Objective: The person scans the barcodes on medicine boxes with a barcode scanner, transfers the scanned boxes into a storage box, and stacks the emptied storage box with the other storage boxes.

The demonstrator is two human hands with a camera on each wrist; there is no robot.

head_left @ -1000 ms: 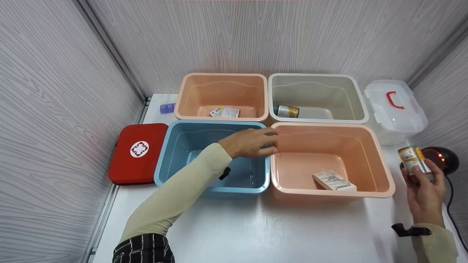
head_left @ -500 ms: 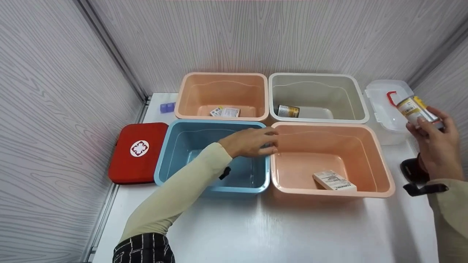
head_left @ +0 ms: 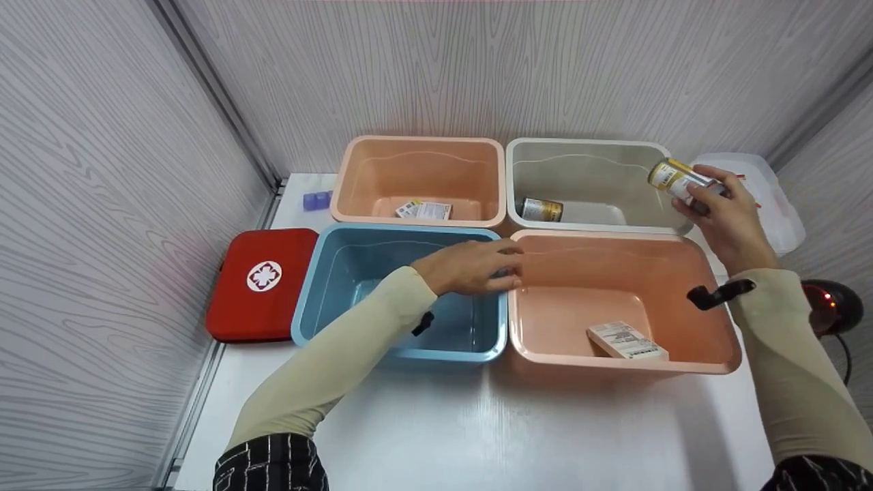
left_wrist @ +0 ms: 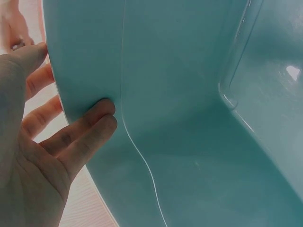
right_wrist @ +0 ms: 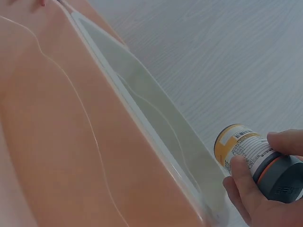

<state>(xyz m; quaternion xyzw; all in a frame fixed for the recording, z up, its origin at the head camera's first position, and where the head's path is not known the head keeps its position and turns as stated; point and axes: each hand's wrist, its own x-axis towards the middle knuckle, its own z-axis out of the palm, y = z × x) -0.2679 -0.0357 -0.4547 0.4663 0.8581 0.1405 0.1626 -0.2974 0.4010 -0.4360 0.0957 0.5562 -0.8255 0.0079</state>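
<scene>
My right hand [head_left: 733, 215] grips a small bottle [head_left: 676, 179] with a yellow-and-white label, tilted above the right rim of the pale grey bin [head_left: 586, 155]. In the right wrist view the bottle's dark cap [right_wrist: 284, 177] with an orange ring faces the palm. My left hand [head_left: 470, 268] rests at the right rim of the blue bin [head_left: 399, 355]. The left wrist view shows its straight fingers [left_wrist: 90, 142] on both sides of that rim. A similar bottle [head_left: 542, 210] lies inside the grey bin.
A peach bin [head_left: 617, 368] in front holds a white box [head_left: 627, 341]. Another peach bin [head_left: 423, 141] behind holds small boxes [head_left: 433, 211]. A red first-aid case [head_left: 262, 307] lies left. At right are a translucent lidded box [head_left: 777, 211] and a black scanner-like device [head_left: 835, 307].
My right hand has lifted the bottle from beside the black device at the right, then carried it left over the grey bin's edge. My left hand stays put.
</scene>
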